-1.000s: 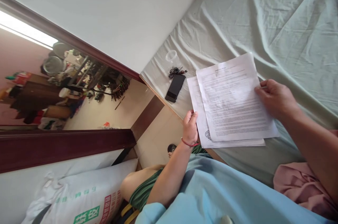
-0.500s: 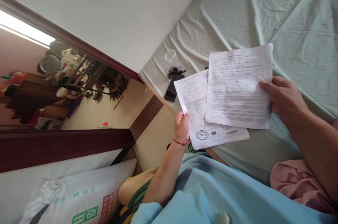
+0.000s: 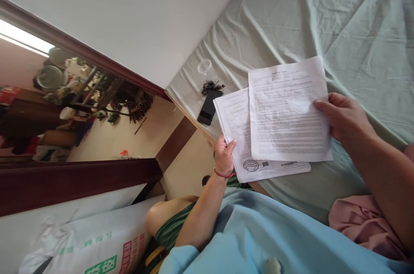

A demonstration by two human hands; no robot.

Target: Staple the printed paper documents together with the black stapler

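Note:
My left hand (image 3: 225, 156), a red string round its wrist, pinches the left edge of some stamped papers (image 3: 235, 112) with the thumb on top. My right hand (image 3: 347, 116) grips the right edge of a printed sheet (image 3: 286, 112) covered in lines of text. That sheet overlaps the stamped papers and hides much of their right half. An oval stamp and a small square code show near the lower edge of the left papers. Past the papers, to the left, a black phone (image 3: 210, 107) lies on the light green bedsheet (image 3: 274, 20).
Beside the phone are a dark coiled cable (image 3: 211, 86) and a clear plastic cup (image 3: 205, 68). Pink cloth (image 3: 359, 222) lies at the lower right. A printed white sack (image 3: 93, 237) stands at the lower left, below a doorway with a cluttered rack (image 3: 100, 93).
The right-hand sheet has shifted slightly left and down over the other papers. More of the phone now shows. The view has turned a little.

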